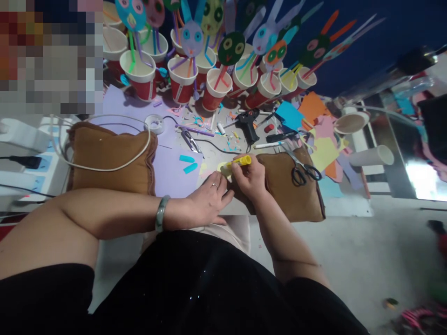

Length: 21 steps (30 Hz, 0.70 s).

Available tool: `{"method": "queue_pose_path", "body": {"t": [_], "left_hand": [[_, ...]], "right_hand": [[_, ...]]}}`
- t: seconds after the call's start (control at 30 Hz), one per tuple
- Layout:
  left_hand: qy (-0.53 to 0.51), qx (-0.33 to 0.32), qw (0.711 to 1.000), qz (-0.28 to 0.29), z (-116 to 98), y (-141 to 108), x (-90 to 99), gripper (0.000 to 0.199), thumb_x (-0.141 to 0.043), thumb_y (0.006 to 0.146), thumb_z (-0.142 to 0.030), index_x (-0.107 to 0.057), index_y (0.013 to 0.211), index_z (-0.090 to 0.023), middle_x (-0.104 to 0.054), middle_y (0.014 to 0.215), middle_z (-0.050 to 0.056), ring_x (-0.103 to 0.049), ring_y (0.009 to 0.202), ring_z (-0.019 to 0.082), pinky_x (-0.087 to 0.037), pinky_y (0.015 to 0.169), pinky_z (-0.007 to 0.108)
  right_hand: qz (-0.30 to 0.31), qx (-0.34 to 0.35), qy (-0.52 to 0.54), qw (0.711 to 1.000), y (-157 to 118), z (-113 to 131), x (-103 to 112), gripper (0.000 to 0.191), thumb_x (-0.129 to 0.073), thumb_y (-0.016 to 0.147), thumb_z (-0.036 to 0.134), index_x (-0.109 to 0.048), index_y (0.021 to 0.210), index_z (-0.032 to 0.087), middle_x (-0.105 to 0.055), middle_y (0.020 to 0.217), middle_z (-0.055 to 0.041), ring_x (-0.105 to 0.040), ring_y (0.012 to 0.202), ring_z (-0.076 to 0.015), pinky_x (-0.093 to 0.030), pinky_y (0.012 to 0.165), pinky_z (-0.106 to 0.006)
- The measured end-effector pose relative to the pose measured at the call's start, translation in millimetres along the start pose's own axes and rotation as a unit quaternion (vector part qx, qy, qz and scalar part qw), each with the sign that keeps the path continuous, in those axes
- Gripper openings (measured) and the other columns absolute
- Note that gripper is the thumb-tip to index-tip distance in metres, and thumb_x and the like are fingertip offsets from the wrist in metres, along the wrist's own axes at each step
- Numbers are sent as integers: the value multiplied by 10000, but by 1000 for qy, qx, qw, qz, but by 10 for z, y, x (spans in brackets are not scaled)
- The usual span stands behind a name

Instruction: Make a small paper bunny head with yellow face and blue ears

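Right hand (250, 177) is gripping yellow marker (240, 162) between thumb and fingers; long axis is running nearly sideways, one end pointing left above left fingertips, other pointing right. Left hand (206, 200) is lying palm-down, fingers loosely spread. Scissors (299, 168) are lying right of right fingers.

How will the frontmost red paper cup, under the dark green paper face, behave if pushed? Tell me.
The red paper cup looks thin-walled, so probably light. It may tip, as the dark green paper face rides high above its rim. The slim straws may let it sway.
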<state>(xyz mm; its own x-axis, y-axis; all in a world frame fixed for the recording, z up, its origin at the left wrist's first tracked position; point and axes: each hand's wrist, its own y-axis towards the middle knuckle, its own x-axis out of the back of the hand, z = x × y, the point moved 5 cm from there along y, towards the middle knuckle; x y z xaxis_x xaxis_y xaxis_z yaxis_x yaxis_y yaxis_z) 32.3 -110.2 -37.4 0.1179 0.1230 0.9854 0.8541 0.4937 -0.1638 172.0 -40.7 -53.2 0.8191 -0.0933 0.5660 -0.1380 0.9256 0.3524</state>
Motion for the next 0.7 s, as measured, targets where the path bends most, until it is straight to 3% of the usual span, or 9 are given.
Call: {"method": "queue_pose_path", "body": {"t": [0.17, 0.33, 0.43, 0.57, 0.7], "left_hand": [[-4, 2, 1000, 11, 1, 2, -4, 918, -509, 937, -729, -453, 1546, -44, -478, 1524, 355, -430, 1462, 498, -240, 1207, 612], [-6, -1, 1000, 3, -2, -3, -3, 898, -510, 944, -718, -472, 1529, -37, -494, 1507, 356, -448, 1446, 495, -243, 1202, 607], [-1, 1, 1000, 9, 0, -3, -1, 920, -511, 940, -723, -440, 1555, -43, -483, 1523, 349, -427, 1465, 487, -242, 1207, 603], [1, -2, 1000, 8, 3, -3, 9, 927, -511, 945, -715, -414, 1570, -37, -476, 1528, 352, -421, 1473, 477, -251, 1208, 595], [-16, 0, 1000, 3, 5, -2, 9, 900, -547, 935, -704, -471, 1532, -35, -508, 1503, 346, -444, 1457, 478, -256, 1206, 600]], "right_hand": [[72, 60, -71, 993, -16, 49, -93, 185, -580, 976, 395, -610, 1034, 222, -726, 905, -59, -676, 751, -187, -563, 695, -329], [69, 59, -86, 992, -16, 53, -132, 149, -559, 986, 351, -608, 1056, 229, -735, 978, -80, -695, 871, -220, -576, 776, -364], [29, 7, -25, 999, 4, 0, -113, 179, -584, 988, 399, -604, 1036, 229, -712, 908, -49, -668, 747, -178, -561, 701, -326], [-31, -75, 112, 990, 16, -119, -73, 253, -561, 1004, 486, -561, 1009, 234, -602, 709, 32, -505, 468, -102, -438, 471, -262], [2, -42, 78, 996, 1, -62, -68, 216, -603, 984, 442, -589, 1016, 229, -641, 770, 6, -560, 540, -119, -474, 525, -274]]}}
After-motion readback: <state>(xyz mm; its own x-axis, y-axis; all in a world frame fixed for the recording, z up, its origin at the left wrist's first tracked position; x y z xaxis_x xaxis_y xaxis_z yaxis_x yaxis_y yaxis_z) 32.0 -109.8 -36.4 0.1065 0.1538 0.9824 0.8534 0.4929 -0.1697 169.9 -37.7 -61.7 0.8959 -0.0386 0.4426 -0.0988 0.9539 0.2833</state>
